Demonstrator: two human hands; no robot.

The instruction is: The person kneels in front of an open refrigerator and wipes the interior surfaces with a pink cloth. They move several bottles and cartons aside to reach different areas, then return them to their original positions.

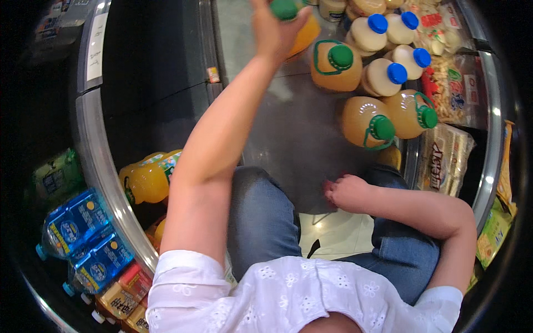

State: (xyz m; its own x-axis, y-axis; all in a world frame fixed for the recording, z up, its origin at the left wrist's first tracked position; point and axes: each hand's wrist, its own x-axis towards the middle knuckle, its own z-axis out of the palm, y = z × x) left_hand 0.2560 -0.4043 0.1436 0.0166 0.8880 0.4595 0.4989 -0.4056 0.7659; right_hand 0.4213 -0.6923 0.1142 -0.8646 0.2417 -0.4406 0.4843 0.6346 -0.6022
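My left hand [279, 31] reaches to the top of the view, its fingers around the top of an orange juice bottle [306, 35] with a green cap. Low at the centre right, my right hand [347, 193] rests its fingertips on the near edge of the dark grey shelf [287, 137]; no object shows in it. A round jug of pale juice [335, 75] with a green cap and handle stands right of the orange bottle. Nearer to me, two more such jugs [362, 120] [402, 112] stand side by side. Blue-capped bottles [383, 79] of whitish drink stand behind them.
Clear bags of snacks [445, 89] and a wrapped pack [445, 158] lie along the right metal rail [491, 145]. Yellow juice bottles [150, 179] lie at the left inside the left rail [104, 158]. Beyond that rail are blue drink bottles [79, 224] and boxed goods [120, 297].
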